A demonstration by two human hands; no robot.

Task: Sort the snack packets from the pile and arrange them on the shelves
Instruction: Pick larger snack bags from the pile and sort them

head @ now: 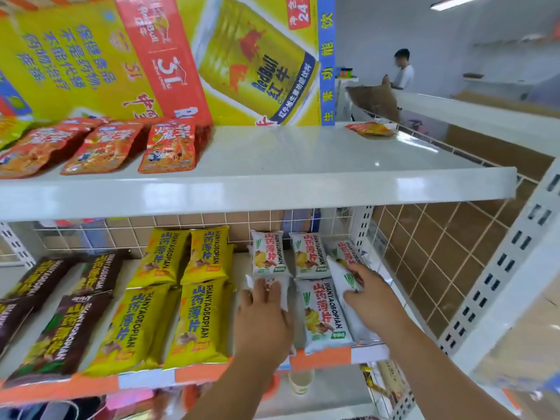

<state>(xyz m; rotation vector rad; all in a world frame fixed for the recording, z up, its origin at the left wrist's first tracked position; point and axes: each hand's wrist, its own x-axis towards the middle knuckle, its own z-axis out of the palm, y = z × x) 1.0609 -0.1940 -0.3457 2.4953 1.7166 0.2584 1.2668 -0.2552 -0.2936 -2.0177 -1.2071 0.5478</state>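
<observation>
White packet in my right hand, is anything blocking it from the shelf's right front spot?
Nothing visible blocks it. The white packet in the right hand already lies there, beside the neighbour packet.

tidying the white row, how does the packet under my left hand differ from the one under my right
The left packet lies straight, in line with the packet behind; the right packet lies slanted, rightmost in the row. The left hand lies flat over most of the left packet; the right hand grips the right packet near its far end, leaving more showing. Both are white, on one shelf.
</observation>
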